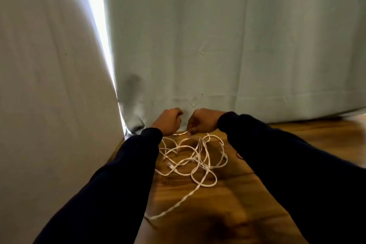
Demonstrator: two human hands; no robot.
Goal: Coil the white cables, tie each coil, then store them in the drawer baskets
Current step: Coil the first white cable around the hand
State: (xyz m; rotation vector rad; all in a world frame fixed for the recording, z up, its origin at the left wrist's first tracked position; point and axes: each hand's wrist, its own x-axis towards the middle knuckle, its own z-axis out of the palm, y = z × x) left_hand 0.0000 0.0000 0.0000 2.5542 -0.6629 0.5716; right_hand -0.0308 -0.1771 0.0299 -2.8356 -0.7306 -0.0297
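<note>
Pinching a short run of white cable (181, 133) between them, left hand (168, 121) and right hand (202, 122) have fingers curled on it. Remaining cables lie tangled on the wooden surface (227, 200), just below the hands. No legible writing. Grey-green curtain (217, 45) hangs directly behind; dark sleeves (122, 180) flank the tangle.

text: none legible | labels: none | numbers: none (curtain (198, 35) plain, unprinted)
</note>
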